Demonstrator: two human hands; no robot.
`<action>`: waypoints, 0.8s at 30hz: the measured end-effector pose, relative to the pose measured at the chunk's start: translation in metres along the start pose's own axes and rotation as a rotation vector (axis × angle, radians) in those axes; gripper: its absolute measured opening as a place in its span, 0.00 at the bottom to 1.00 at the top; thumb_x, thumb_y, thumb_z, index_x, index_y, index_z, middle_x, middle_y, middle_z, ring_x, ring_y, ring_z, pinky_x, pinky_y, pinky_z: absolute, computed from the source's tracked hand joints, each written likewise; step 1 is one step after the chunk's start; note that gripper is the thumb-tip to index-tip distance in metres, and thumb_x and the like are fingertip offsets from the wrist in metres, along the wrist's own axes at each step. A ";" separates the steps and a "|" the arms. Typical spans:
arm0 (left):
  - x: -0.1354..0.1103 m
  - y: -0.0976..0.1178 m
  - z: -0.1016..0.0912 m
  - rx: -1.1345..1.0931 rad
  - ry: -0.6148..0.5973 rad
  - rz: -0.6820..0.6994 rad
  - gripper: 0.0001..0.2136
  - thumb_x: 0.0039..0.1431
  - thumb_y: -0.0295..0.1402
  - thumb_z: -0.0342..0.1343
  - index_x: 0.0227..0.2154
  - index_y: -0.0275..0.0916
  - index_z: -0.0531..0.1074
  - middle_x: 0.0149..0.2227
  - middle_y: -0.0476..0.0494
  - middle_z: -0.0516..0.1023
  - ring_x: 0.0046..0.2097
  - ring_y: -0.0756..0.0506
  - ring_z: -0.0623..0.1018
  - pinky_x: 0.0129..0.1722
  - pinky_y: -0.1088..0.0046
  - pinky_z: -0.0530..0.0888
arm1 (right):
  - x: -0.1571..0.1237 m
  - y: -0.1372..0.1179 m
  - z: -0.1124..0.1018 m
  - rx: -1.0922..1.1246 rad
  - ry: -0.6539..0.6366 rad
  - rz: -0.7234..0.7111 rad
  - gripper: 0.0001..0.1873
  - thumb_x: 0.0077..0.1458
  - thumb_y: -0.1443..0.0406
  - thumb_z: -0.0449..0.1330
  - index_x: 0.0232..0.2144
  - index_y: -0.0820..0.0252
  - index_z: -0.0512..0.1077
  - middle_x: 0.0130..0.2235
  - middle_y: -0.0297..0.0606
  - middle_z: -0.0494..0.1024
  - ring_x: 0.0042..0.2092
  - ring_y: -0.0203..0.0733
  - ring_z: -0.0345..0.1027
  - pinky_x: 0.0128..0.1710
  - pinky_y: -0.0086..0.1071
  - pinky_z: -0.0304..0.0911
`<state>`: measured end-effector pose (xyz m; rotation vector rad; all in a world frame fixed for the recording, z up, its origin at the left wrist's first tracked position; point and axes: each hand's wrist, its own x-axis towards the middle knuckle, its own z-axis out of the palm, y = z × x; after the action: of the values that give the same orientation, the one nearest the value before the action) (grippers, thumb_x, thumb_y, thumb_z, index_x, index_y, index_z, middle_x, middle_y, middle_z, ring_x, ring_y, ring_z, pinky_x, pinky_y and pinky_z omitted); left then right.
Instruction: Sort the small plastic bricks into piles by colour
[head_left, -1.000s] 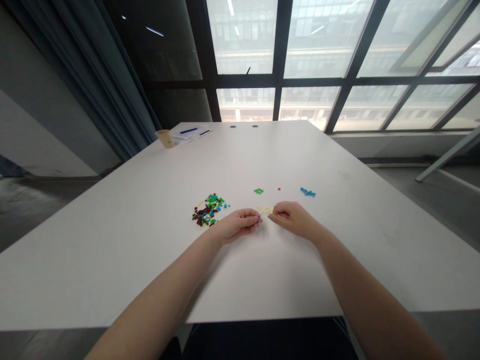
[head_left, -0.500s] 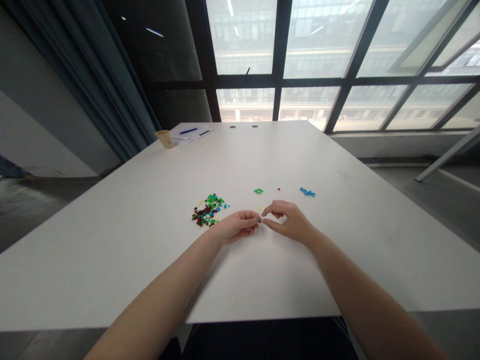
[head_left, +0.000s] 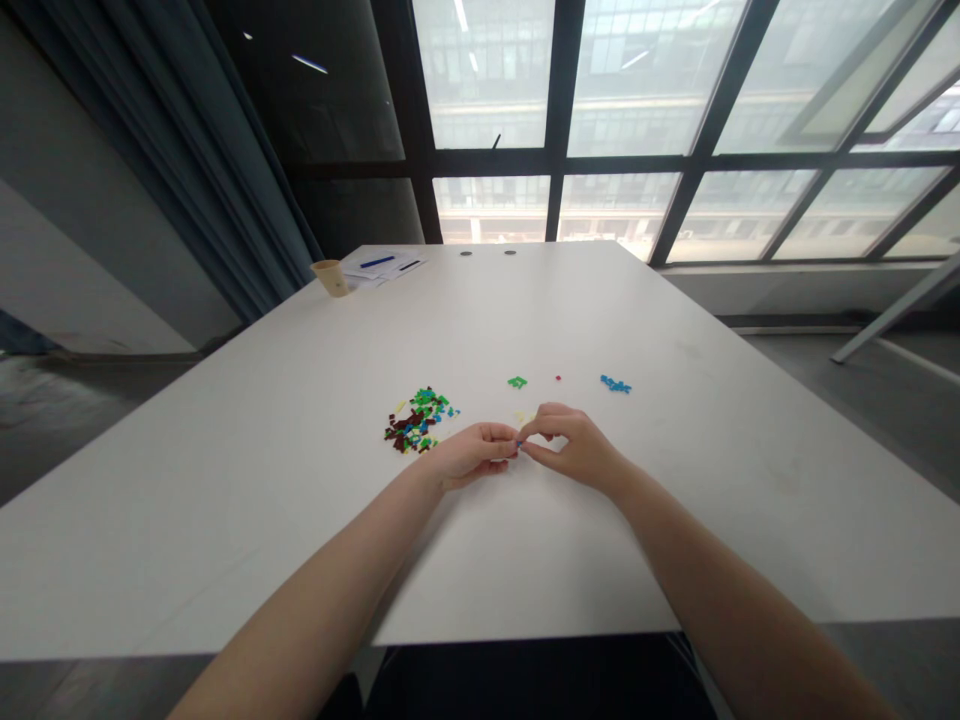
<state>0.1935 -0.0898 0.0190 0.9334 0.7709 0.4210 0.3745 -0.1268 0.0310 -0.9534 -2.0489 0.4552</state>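
Near the middle of the white table, my left hand [head_left: 484, 452] pinches a tiny blue piece [head_left: 519, 444], mostly covered by fingertips. My right hand [head_left: 566, 440] meets it from the right, thumb and forefinger closed around the same piece. Left of my hands lies a mixed pile of small building bricks [head_left: 412, 420] in brown, green, blue and yellow. Beyond my fingers sit a few pale yellow pieces [head_left: 523, 417], partly hidden by my right hand. Farther out are a small green cluster [head_left: 517, 382], a single red piece [head_left: 558, 378] and a blue cluster [head_left: 616, 384].
A paper cup [head_left: 331, 279] stands at the table's far left edge, beside papers [head_left: 367, 272] with a blue pen [head_left: 377, 262] on them. Two round grey discs lie near the far edge of the white table [head_left: 555, 310]. Windows rise behind it.
My right hand has moved slightly left, and its thumb and forefinger have closed onto the blue piece at my left fingertips. The pile and clusters are unchanged.
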 end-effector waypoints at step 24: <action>-0.003 0.003 0.005 0.081 0.044 0.035 0.14 0.37 0.40 0.65 0.24 0.34 0.73 0.27 0.47 0.70 0.30 0.54 0.66 0.31 0.77 0.62 | 0.000 -0.004 -0.012 -0.080 0.169 -0.079 0.06 0.51 0.65 0.58 0.26 0.59 0.74 0.21 0.32 0.65 0.26 0.33 0.58 0.29 0.29 0.56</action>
<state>0.1952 -0.0929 0.0251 1.0170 0.8179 0.4449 0.3819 -0.1295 0.0409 -0.9225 -1.9553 0.2442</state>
